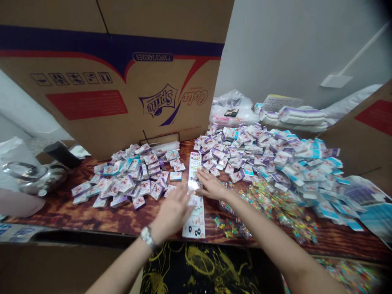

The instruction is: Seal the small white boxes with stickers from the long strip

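Note:
A long white strip printed with rows of small coloured pictures (196, 208) lies lengthwise on the table in front of me. My right hand (211, 184) rests on its upper half, fingers stretched out flat and pointing left. Over the strip's left edge, my left hand (174, 210), with a watch (147, 237) at the wrist, is smeared by motion, so I cannot make out its fingers clearly. Several small printed boxes (125, 183) are heaped to the left of the strip. A larger heap of similar boxes (260, 151) spreads to its right.
Small clear packets with colourful pieces (275, 200) lie right of my right forearm. A big cardboard carton (107, 90) stands behind the left heap; another carton (364, 134) is far right. A metal kettle (39, 177) sits at the left. Plastic bags (232, 110) lie at the back.

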Motion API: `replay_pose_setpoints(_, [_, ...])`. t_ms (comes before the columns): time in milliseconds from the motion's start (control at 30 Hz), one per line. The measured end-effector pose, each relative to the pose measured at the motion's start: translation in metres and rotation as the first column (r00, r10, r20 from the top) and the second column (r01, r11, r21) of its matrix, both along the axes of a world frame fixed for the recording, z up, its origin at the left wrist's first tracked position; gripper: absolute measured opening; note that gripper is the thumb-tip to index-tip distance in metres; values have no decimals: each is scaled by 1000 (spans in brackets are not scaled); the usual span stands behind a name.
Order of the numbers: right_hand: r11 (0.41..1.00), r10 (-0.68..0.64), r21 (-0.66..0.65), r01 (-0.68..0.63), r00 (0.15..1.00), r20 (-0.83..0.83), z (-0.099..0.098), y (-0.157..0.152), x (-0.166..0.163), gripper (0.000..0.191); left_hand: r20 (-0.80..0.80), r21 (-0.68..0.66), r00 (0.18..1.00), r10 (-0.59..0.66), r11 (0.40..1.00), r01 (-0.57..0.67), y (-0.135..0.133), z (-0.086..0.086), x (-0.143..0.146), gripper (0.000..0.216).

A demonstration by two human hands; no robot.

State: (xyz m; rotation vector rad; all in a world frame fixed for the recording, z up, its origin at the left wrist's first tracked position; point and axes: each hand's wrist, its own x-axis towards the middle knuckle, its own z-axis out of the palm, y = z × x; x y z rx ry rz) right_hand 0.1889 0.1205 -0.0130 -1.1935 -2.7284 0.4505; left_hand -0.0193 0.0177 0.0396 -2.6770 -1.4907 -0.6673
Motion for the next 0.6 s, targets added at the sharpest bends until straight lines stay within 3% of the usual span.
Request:
replay_pose_setpoints(100, [1000, 8, -13, -8, 999, 40, -3, -2, -3, 72, -72, -173, 993, -91, 982, 77, -32, -42, 26, 38])
replay_pose_setpoints(167, [1000, -4, 20, 3, 1000, 19, -3, -5, -5, 67, -84, -219, 993, -82, 974, 62, -41, -54, 30, 39])
replay_pose_setpoints(433, [981, -75, 168, 100, 986, -147, -7, -17, -12, 29, -39, -216, 998, -57, 975, 47, -39, -52, 26, 38])
replay_pose_setpoints(600, [967, -78, 223, 120, 979, -186, -4, -20, -18, 20, -36, -243, 997, -64, 968, 54, -41, -52, 28, 39])
